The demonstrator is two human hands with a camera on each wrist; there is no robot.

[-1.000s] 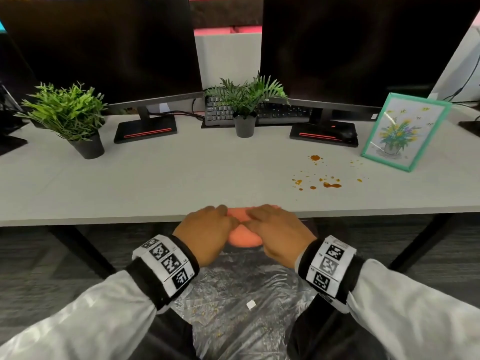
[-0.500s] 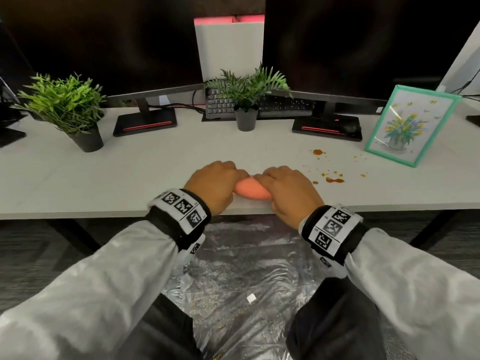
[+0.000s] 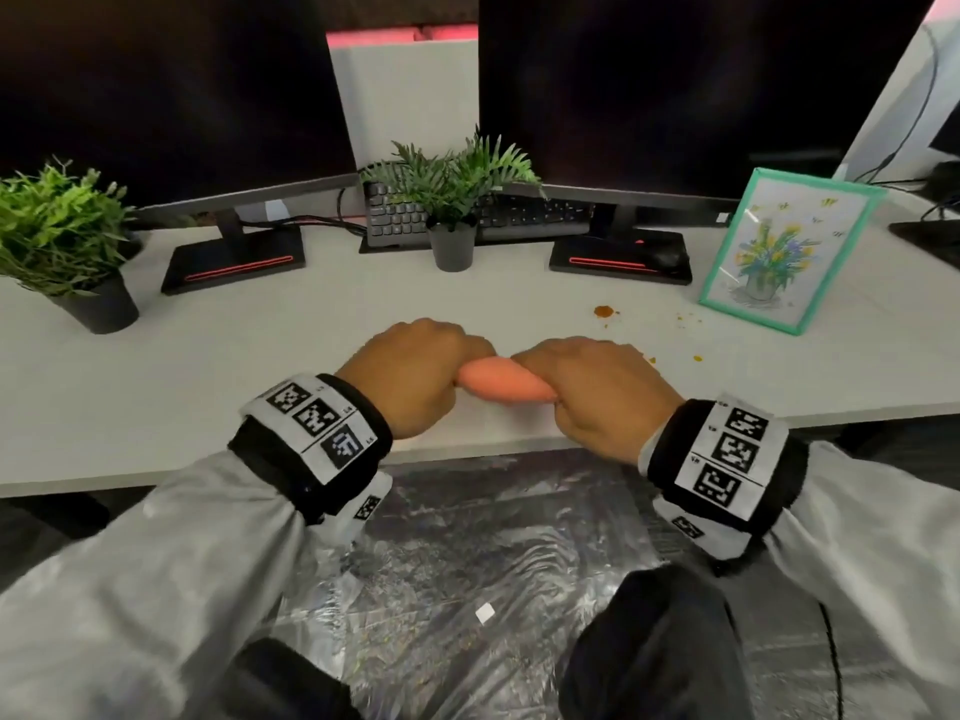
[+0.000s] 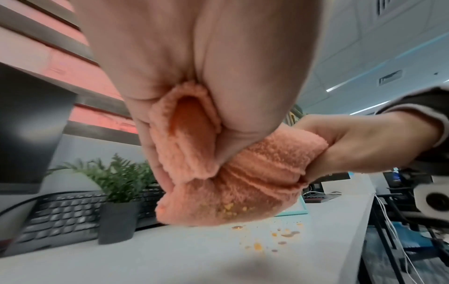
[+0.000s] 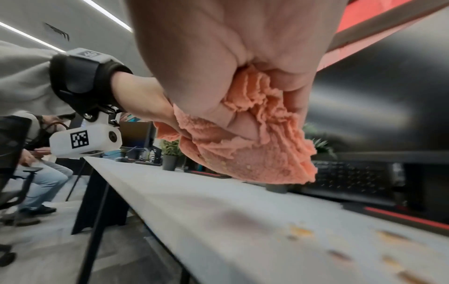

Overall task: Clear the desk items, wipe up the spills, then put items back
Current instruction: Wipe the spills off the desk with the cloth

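Note:
An orange fluffy cloth (image 3: 501, 384) is bunched between both hands just above the white desk (image 3: 260, 366), near its front edge. My left hand (image 3: 415, 374) grips its left end and my right hand (image 3: 597, 392) grips its right end, fingers curled round it. The cloth (image 4: 243, 192) hangs a little over the desk with yellow crumbs stuck to its underside; the right wrist view shows the same cloth (image 5: 255, 153) crumpled in the fist. Orange-brown spill spots (image 3: 603, 311) lie on the desk right of my hands, partly hidden by the right hand.
Two monitors on stands (image 3: 234, 259) (image 3: 621, 257) and a keyboard (image 3: 395, 220) line the back. A small potted plant (image 3: 452, 210) stands at centre, a larger one (image 3: 67, 246) at far left, a framed flower picture (image 3: 779, 252) at right. A plastic-lined bin (image 3: 467, 589) sits below the desk edge.
Both hands have carried the cloth from below the desk edge, over the bin, up and forward over the desk top.

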